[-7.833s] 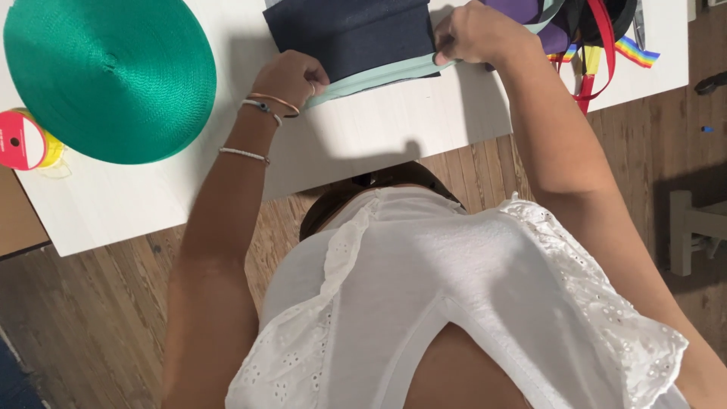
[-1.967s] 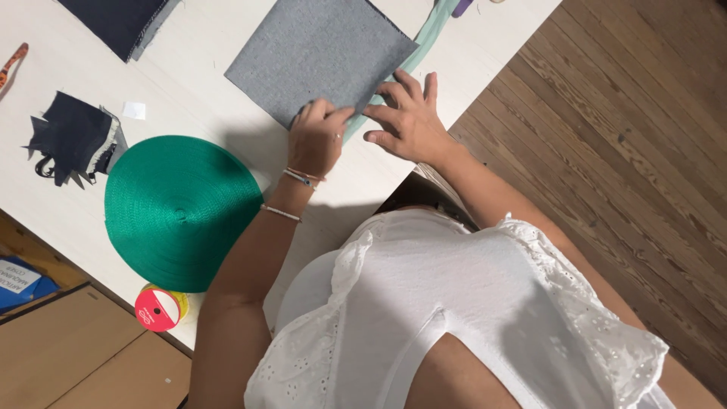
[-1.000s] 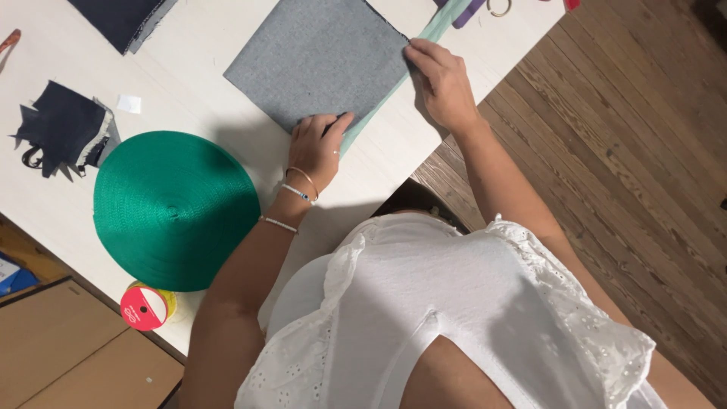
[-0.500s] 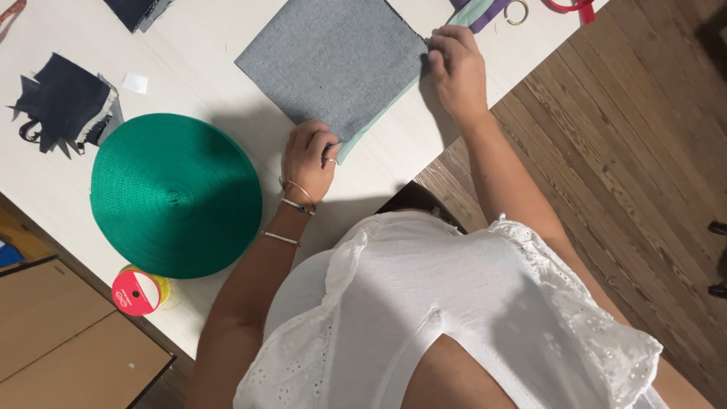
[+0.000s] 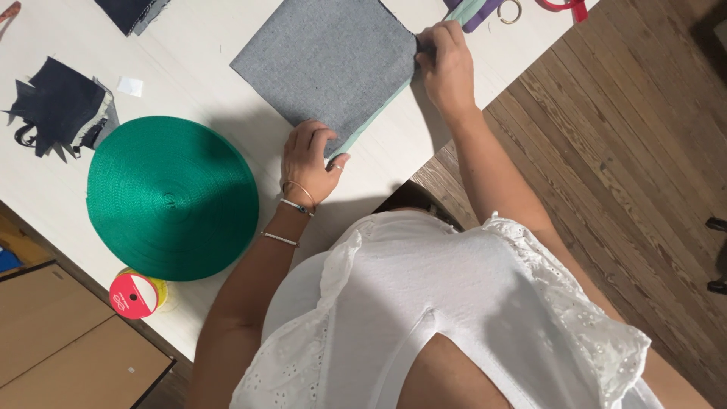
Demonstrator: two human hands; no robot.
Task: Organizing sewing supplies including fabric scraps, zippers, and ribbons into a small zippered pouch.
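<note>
I see the left hand (image 5: pixel 309 163) pinching the grey denim square's (image 5: pixel 329 64) near corner. The right hand (image 5: pixel 445 67) grips its right corner, where a mint-green strip (image 5: pixel 375 121) edges it.

- A large flat coil of green woven webbing (image 5: pixel 173 198) lies on the pale worktop (image 5: pixel 204 91).
- A small red ribbon spool (image 5: pixel 133 294) sits just beside it, near the worktop's edge.
- Dark navy frayed fabric scraps (image 5: pixel 62 108) lie well apart.
- A metal ring (image 5: pixel 509 11) lies near the far edge.
</note>
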